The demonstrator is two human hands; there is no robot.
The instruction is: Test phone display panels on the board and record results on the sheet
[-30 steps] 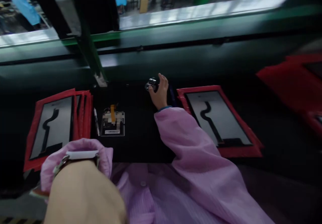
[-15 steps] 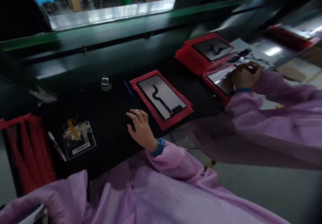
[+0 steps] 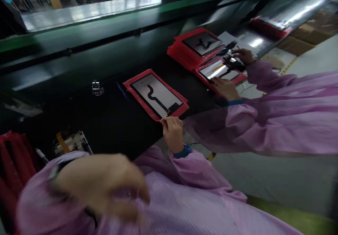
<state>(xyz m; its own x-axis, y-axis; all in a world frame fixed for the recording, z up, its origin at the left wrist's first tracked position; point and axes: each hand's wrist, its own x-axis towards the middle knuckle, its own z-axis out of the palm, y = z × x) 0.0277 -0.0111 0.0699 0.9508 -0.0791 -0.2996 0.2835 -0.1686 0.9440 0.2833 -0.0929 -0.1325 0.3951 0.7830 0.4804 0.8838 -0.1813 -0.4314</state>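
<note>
My right hand (image 3: 173,133) pinches the near corner of a red bubble-wrap bag (image 3: 144,103) on the black table. On that bag lies a flat display panel (image 3: 165,89), its pale back up, with a black ribbon cable (image 3: 157,101) curving across it. Low in the view, my left hand (image 3: 108,184) hangs in front of my body, above the table's near edge. Motion smears its curled fingers, and I see nothing held in it. Beyond that hand, a small circuit assembly with an orange flex strip (image 3: 62,142) is partly covered by my sleeve.
Red bags (image 3: 16,161) stand at left beside a white pen (image 3: 41,155). A blue pen (image 3: 122,90) and a small clear-based device (image 3: 96,86) lie farther back. At right, a co-worker's hands (image 3: 227,89) work over another panel, near a stack of red bags (image 3: 182,55).
My right hand has moved right from open table to the bag's corner and closed on it. My left hand has come into view. The camera has turned right; the co-worker's hands have spread apart.
</note>
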